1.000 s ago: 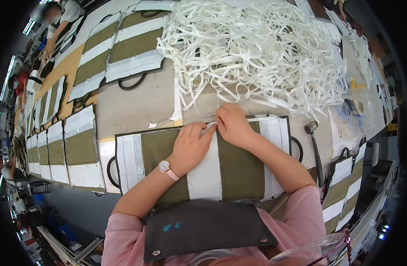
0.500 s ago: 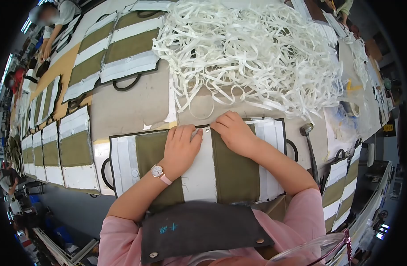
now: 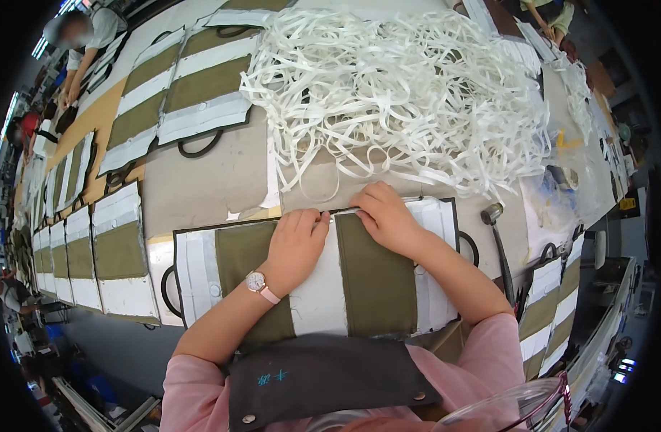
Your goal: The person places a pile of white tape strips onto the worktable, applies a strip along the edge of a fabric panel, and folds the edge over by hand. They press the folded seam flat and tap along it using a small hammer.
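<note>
An olive and white fabric bag panel with dark-bound edges lies flat before me. A black loop handle sticks out at its left side, another black loop handle at its right. My left hand, below a pink-strapped watch, pinches the panel's far edge near the middle. My right hand grips the same edge slightly farther right, its fingers curled over the binding. Between the hands a short white stretch of the edge shows. The fingertips partly hide what they press.
A big heap of white ribbon strips covers the table's far side. Similar panels stand in a row at left, with more panels beyond. A hammer lies at right near clear plastic. Other people are at the far edges.
The view has shifted slightly. My right hand's fingers have moved a little along the edge, and the small round spot seen earlier between the hands no longer shows clearly. Both hands stay on the panel.
</note>
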Motion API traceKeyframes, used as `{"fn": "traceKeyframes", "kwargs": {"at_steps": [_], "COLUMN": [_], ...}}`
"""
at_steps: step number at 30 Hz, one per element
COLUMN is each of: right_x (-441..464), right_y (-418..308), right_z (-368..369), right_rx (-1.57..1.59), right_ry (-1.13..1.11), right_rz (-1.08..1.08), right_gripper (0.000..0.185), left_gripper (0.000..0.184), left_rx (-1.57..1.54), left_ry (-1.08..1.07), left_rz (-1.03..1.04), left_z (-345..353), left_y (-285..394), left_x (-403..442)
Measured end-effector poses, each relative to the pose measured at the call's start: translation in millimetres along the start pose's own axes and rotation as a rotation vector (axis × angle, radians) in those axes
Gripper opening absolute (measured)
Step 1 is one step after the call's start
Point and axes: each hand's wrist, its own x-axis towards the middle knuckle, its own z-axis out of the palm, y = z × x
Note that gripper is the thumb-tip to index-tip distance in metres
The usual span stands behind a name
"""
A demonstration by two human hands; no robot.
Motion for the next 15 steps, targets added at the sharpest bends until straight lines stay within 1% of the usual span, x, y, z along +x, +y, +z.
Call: {"fn": "traceKeyframes", "kwargs": {"at_steps": [2,6,9,12,15], "right_x": [2,4,2,-4,-8], "right_y": [-2,-8,-8,-5,-2], "right_z": [0,2,-4,-24,-20], "right_rx": [-0.051,-0.178,-0.221,-0.369,-0.520], "right_ry": [-0.004,-0.021,0.095,-0.073,-0.058], "right_rz": [-0.053,-0.134,-0.074,-0.128,-0.250], "right_gripper": [0.025,0.023,0.024,0.021,0.016], "left_gripper": [0.042,0.043,0.047,0.051,0.053], "left_rx": [-0.011,-0.116,-0.148,-0.154,-0.160], "left_ry": [0.012,-0.002,-0.041,-0.059,-0.086], "left_rz": [0.048,0.012,0.005,0.014,0.025], "left_z": [0,-5,-11,-10,-12], "left_y": [2,9,11,10,9], "left_x": [4,7,10,11,16]}}
